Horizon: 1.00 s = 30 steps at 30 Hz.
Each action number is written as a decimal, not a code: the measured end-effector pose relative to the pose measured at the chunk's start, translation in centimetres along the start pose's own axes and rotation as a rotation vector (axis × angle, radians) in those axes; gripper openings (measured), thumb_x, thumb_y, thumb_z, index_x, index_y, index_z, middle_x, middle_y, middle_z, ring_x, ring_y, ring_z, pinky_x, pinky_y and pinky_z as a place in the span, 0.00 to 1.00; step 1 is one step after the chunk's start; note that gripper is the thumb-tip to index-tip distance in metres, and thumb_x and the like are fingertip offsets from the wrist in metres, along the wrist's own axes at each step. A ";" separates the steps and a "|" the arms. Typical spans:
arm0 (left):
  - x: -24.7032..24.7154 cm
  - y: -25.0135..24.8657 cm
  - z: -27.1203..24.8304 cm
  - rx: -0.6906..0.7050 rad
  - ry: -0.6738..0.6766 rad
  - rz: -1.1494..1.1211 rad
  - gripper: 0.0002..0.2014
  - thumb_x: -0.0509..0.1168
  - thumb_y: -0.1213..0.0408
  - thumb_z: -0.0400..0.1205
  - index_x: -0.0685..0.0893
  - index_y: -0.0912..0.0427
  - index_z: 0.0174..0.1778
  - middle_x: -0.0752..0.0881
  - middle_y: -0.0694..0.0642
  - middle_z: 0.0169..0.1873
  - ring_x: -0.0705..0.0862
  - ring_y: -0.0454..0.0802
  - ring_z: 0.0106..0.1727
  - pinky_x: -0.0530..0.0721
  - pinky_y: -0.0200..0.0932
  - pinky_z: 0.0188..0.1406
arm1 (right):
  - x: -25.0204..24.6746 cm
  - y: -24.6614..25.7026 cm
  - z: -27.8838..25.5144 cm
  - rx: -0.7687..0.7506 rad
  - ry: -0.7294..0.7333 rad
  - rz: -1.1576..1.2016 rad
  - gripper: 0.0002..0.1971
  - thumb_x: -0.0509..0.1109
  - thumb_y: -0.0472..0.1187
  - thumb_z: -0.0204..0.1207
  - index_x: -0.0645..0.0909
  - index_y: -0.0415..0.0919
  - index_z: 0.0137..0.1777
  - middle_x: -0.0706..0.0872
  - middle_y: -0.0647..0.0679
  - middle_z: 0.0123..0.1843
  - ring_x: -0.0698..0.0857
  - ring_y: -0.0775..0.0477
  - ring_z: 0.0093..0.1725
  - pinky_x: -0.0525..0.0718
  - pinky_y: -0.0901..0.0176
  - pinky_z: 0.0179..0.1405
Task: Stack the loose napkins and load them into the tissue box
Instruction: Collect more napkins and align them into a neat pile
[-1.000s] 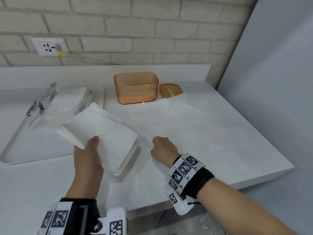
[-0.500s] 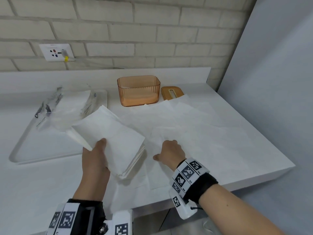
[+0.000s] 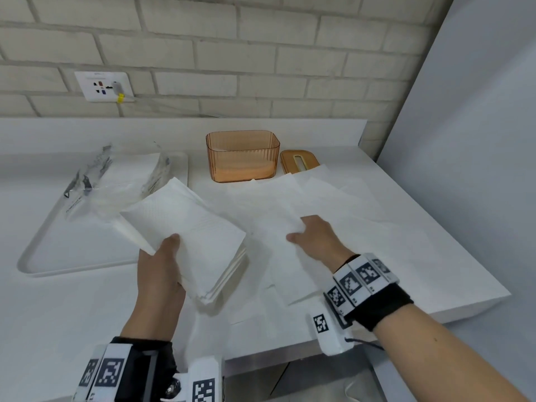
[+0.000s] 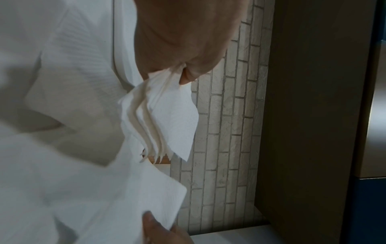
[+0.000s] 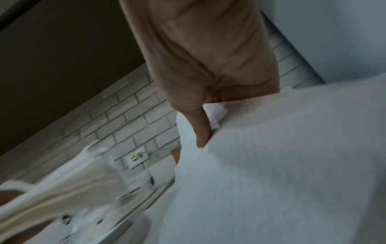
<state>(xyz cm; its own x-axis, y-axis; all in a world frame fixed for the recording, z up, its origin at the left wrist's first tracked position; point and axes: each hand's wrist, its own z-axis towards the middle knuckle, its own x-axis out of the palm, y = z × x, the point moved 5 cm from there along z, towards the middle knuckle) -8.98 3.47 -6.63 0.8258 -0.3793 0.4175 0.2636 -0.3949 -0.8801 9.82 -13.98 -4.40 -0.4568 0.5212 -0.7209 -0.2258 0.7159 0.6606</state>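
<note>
My left hand (image 3: 169,256) grips a stack of white napkins (image 3: 191,227) above the counter, thumb on top; in the left wrist view the stack's layered edges (image 4: 158,122) fan out below the fingers. My right hand (image 3: 307,236) pinches one loose napkin (image 3: 278,256) off the spread of loose napkins (image 3: 333,198) on the counter, and its thumb (image 5: 201,130) presses the sheet (image 5: 271,165) in the right wrist view. The orange tissue box (image 3: 242,155) stands open at the back, with its lid (image 3: 298,161) lying beside it on the right.
A white tray (image 3: 72,256) on the left holds a clear plastic wrapper (image 3: 116,175). The counter's front edge and right corner (image 3: 493,297) are close to my right wrist. A grey wall panel (image 3: 478,140) rises on the right, a brick wall with a socket (image 3: 104,85) behind.
My right hand has slid forward and to the right, lifting a loose napkin by its edge. My left hand keeps holding the stack in about the same place.
</note>
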 end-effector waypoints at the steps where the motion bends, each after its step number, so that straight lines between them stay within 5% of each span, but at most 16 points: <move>1: 0.1 0.0 0.1 0.000 0.000 0.000 0.13 0.60 0.69 0.84 0.77 0.54 0.64 0.86 0.49 0.50 0.85 0.48 0.50 0.81 0.42 0.41 | -1.0 -0.4 0.4 0.013 -0.025 0.033 0.18 0.69 0.41 0.78 0.77 0.32 0.65 0.83 0.39 0.61 0.81 0.40 0.60 0.74 0.62 0.49; 6: 0.5 0.4 0.7 -0.005 -0.009 -0.008 0.11 0.60 0.69 0.84 0.80 0.52 0.60 0.87 0.50 0.50 0.86 0.50 0.51 0.83 0.45 0.46 | -4.3 -2.8 2.2 0.071 -0.017 0.149 0.11 0.68 0.41 0.79 0.79 0.34 0.56 0.82 0.44 0.46 0.81 0.43 0.48 0.75 0.62 0.34; 11: 1.6 1.4 1.7 -0.029 -0.001 -0.025 0.14 0.60 0.70 0.85 0.76 0.55 0.65 0.85 0.49 0.47 0.84 0.47 0.47 0.80 0.43 0.38 | -7.9 -3.4 3.1 0.030 -0.078 0.502 0.15 0.66 0.39 0.81 0.78 0.38 0.66 0.86 0.44 0.60 0.84 0.41 0.58 0.81 0.49 0.60; 16: 6.4 5.0 2.0 -0.159 0.110 -0.053 0.19 0.56 0.72 0.85 0.73 0.58 0.73 0.84 0.59 0.61 0.83 0.59 0.58 0.82 0.50 0.51 | -9.6 0.4 4.0 -0.074 -0.022 0.990 0.15 0.64 0.35 0.81 0.77 0.36 0.67 0.86 0.45 0.60 0.86 0.44 0.57 0.84 0.53 0.52; 22: 13.2 8.6 0.6 -0.393 0.222 -0.120 0.19 0.55 0.75 0.85 0.75 0.66 0.72 0.85 0.65 0.58 0.84 0.60 0.52 0.84 0.50 0.44 | -10.3 6.0 4.2 -0.207 0.120 1.264 0.14 0.63 0.34 0.81 0.78 0.36 0.65 0.86 0.42 0.63 0.86 0.44 0.60 0.84 0.48 0.58; 27: 15.8 8.5 -0.1 -0.346 0.217 -0.244 0.19 0.57 0.68 0.86 0.74 0.58 0.73 0.85 0.61 0.61 0.85 0.60 0.59 0.84 0.54 0.54 | -9.6 5.1 3.3 -0.205 0.106 1.301 0.10 0.62 0.32 0.82 0.80 0.37 0.60 0.90 0.43 0.54 0.90 0.47 0.51 0.89 0.53 0.50; 30: 16.7 7.1 -0.6 -0.292 0.199 -0.368 0.18 0.55 0.57 0.87 0.77 0.56 0.71 0.87 0.57 0.58 0.85 0.55 0.57 0.84 0.51 0.52 | -7.7 2.4 3.0 -0.099 0.059 1.201 0.12 0.62 0.32 0.82 0.79 0.35 0.63 0.88 0.41 0.58 0.88 0.45 0.53 0.87 0.52 0.51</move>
<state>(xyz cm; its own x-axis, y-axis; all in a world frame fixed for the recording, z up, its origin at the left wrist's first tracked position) 6.39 -6.21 -5.75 0.5858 -0.3123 0.7478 0.3453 -0.7387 -0.5790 15.40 -14.92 2.08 -0.4588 0.8064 0.3731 0.3063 -0.2506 0.9184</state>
